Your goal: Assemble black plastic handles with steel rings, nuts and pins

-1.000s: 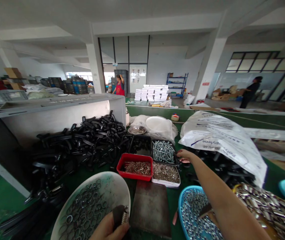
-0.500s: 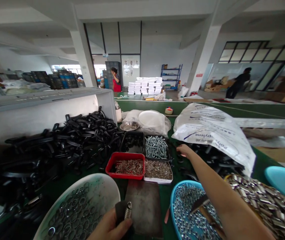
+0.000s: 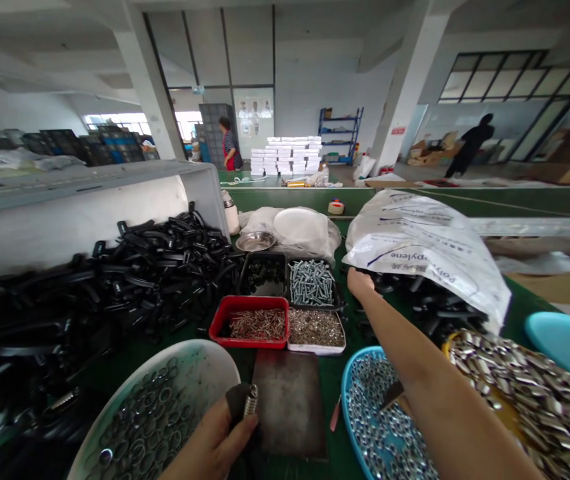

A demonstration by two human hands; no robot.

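Observation:
My left hand (image 3: 219,437) is closed on a black part with a ribbed metal piece (image 3: 251,402) at its end, over the near left edge of a dark metal plate (image 3: 292,407). My right arm reaches forward, and my right hand (image 3: 362,283) is by the front of a white printed plastic bag (image 3: 415,233), near black parts (image 3: 439,303) on the green table. The fingers of that hand are mostly hidden, so what they hold, if anything, does not show. Screws (image 3: 311,283) lie in a black tray left of it.
A red tray (image 3: 215,325), a white tray of small parts (image 3: 342,347), a white basin of rings (image 3: 215,360) and a blue basin with a tool (image 3: 352,413) surround the plate. Black handles (image 3: 165,267) heap at left. Metal pieces (image 3: 535,400) pile at right. Two people stand far behind.
My right hand has moved slightly left and forward, toward the bag's left corner. The left hand keeps the black part, a little further left. The view has tilted down slightly.

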